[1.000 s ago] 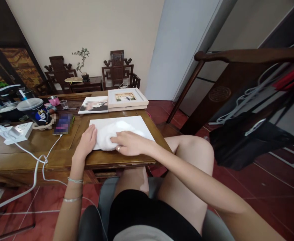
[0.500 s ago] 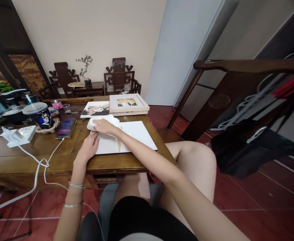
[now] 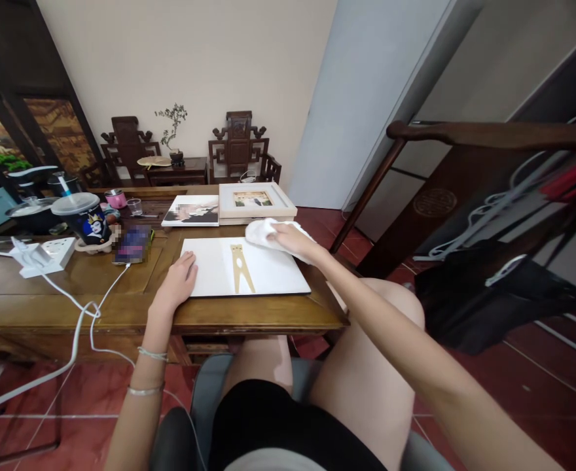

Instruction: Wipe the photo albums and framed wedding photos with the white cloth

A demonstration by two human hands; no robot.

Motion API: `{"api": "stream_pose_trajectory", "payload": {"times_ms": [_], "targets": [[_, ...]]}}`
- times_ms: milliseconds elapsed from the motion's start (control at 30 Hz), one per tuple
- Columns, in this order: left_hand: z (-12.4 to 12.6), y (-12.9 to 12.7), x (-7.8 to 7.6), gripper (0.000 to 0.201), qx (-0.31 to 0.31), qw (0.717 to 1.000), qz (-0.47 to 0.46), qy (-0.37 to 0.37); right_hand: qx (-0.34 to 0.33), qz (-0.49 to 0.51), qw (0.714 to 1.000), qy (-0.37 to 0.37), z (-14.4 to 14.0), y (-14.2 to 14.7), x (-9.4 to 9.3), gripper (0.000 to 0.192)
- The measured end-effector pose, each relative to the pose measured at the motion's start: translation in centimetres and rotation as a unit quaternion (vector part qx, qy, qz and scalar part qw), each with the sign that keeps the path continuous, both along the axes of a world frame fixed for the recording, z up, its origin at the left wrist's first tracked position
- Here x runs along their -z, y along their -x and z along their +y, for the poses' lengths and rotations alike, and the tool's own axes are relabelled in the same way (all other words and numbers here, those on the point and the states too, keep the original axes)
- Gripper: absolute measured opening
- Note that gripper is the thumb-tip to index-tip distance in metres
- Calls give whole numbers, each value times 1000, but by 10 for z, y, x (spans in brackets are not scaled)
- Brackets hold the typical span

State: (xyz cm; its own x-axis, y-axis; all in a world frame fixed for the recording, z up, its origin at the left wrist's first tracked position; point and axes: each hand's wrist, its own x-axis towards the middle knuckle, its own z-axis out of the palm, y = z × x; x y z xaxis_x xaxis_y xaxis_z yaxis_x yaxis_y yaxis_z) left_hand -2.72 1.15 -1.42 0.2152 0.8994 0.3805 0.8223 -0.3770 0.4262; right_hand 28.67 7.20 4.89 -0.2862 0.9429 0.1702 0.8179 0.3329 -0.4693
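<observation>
A white panel [image 3: 209, 268] with a tan, two-legged shape [image 3: 241, 269] at its middle lies flat on the wooden table. On its left edge rests my left hand [image 3: 180, 278], fingers laid flat and holding nothing. My right hand [image 3: 295, 239] is closed on a white cloth [image 3: 258, 233] at the panel's far right corner. Part of the cloth spreads past that corner. Behind the panel are a photo print [image 3: 190, 212] and a pale picture frame [image 3: 229, 204], side by side.
A phone [image 3: 133, 245] on a charging cable lies left of the panel. Further left stand a lidded drink cup [image 3: 89, 222] and a white power strip [image 3: 58, 254]. A pink cup [image 3: 116, 197] and a small clear cup [image 3: 135, 207] are behind. A wooden chair back [image 3: 432, 190] rises at right.
My right hand has swept the white cloth from the panel's far left to its far right, uncovering the tan shape. My left hand stays at the left edge.
</observation>
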Motion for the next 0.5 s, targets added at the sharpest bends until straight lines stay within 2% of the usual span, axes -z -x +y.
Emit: {"api": "stream_pose_trajectory", "payload": {"times_ms": [133,267,333,400,500], "targets": [[0,-1,0,41,-4,1000,2,2,-52,-34,998,3,-43,-24,4,15],[-1,-3,-2,41,-4,1000,4,5,-118,-74,989,41,-97,-35,-6,15],[-2,-3,-3,41,-4,1000,8,6,-132,-77,987,55,-111,-38,-10,13],[-3,-4,-4,41,-6,1000,11,7,-136,-66,986,65,-111,-38,-13,12],[-3,-4,-5,41,-8,1000,16,9,-137,-37,987,69,-83,-30,-12,15]]}}
